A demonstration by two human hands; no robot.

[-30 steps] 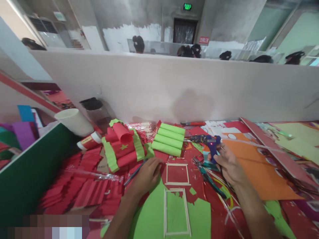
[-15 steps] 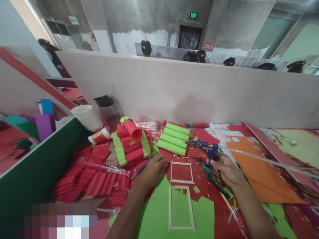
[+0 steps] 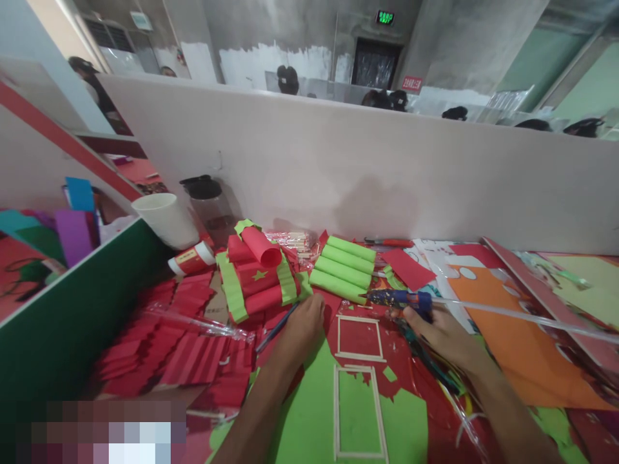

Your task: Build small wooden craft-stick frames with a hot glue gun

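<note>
A blue hot glue gun (image 3: 413, 300) is gripped in my right hand (image 3: 442, 332), its tip pointing left beside the light green paper rolls (image 3: 345, 267). From its back end runs a long clear glue stick (image 3: 512, 316). My left hand (image 3: 309, 322) rests closed beside a dark pencil-like stick (image 3: 276, 327); whatever its fingers hold is hidden. Between my hands lie a small frame of thin wooden sticks (image 3: 359, 318) and, closer to me, a larger stick frame (image 3: 337, 412) on cut green paper (image 3: 302, 425). Pliers with dark handles (image 3: 428, 361) lie under my right hand.
Left of my hands stand red paper rolls with a yellow star (image 3: 261, 274) and folded red paper strips (image 3: 188, 354). Behind are a white cup (image 3: 164, 222), a clear jug (image 3: 207, 203) and a white partition (image 3: 290, 154). Orange paper (image 3: 503, 335) lies to the right.
My right hand has lowered the glue gun and turned it more level, with its tip near the green rolls' lower corner. My left hand's fingers have drawn in tighter. The view has shifted slightly.
</note>
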